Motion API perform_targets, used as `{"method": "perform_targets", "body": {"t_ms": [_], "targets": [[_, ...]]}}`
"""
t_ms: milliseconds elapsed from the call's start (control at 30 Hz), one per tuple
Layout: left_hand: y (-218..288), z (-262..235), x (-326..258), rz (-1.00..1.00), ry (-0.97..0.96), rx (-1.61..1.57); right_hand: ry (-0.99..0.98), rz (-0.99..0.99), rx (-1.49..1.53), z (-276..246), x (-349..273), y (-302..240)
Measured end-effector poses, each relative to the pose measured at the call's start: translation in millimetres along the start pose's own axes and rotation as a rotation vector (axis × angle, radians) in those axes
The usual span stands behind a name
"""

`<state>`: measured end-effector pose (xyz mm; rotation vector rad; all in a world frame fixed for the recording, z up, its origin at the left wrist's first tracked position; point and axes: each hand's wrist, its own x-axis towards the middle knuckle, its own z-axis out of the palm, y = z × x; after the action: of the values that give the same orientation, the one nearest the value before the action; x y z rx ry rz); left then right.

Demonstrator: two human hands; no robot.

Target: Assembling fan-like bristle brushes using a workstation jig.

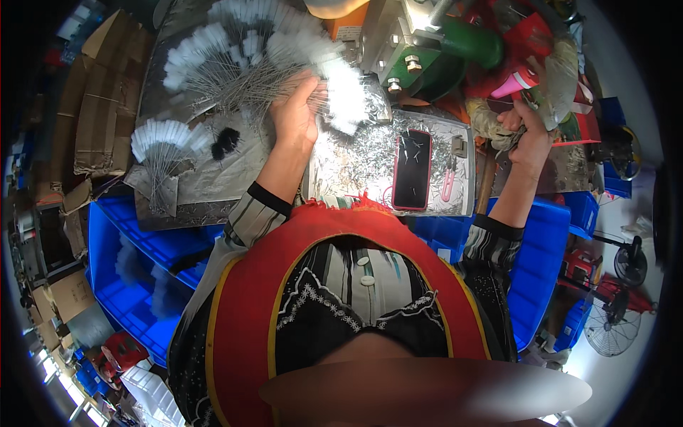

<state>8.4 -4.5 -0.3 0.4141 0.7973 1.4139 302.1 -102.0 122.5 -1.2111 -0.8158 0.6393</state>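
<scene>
My left hand (293,117) is closed around the thin wire stems of a bunch of white-bristled brushes (346,96), their heads glaring under the lamp. Behind it lies a large fanned heap of the same wire-stemmed brushes (249,53). A smaller fan of them (162,139) rests at the left, beside a small black bristly piece (225,143). At the right, my right hand (528,139) is curled closed beside a bundle of pale cloth (491,122) and a pink tapered object (515,82); what its fingers hold cannot be made out.
A green machine with bolts (413,62) stands ahead. On a light tray (455,203) strewn with metal bits lie a phone (413,171) and pink-handled snips (448,183). Blue bins (117,274) sit below the bench, cardboard boxes (107,107) at left, a fan (613,326) at right.
</scene>
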Motion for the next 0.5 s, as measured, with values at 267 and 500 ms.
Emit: {"method": "perform_targets", "body": {"t_ms": [267, 500], "targets": [[-0.8, -1.1, -0.2, 0.01, 0.014, -0.006, 0.045, -0.143, -0.052, 12.3, -3.8, 2.0], [3.7, 16.1, -2.4, 0.027, -0.08, 0.129, 0.048, -0.161, 0.123, -3.7, -0.5, 38.7]]}}
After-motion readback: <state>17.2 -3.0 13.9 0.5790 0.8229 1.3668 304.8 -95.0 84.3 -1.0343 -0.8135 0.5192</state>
